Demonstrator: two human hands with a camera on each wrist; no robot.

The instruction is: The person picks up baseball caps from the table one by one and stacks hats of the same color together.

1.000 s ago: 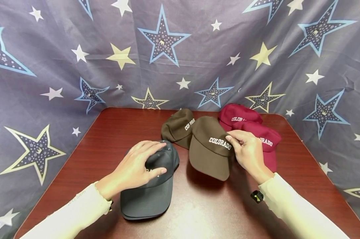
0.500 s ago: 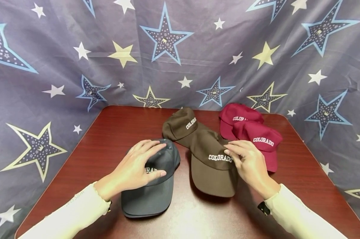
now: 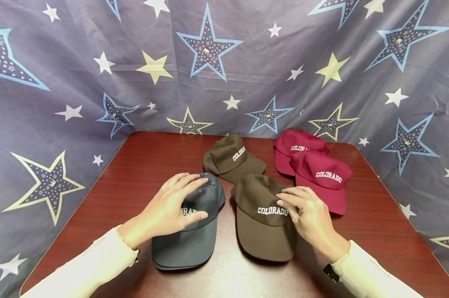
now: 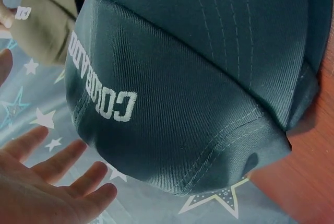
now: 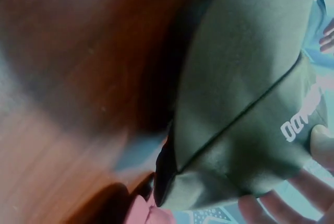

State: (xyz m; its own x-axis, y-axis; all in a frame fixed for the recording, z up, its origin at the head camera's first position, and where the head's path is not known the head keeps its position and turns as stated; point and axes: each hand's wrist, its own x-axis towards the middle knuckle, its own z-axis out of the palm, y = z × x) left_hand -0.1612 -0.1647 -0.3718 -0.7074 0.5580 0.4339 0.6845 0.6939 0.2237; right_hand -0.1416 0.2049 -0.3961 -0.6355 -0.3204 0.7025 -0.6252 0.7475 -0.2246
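Right hand (image 3: 309, 215) has thumb and fingers pinching the soft crown of a brown cap (image 3: 264, 227), beside the ribbed gray cap (image 3: 190, 245) on the glossy counter (image 3: 135, 165), while left hand (image 3: 169, 207) has fingers kinda spread over it, gripping nothing.
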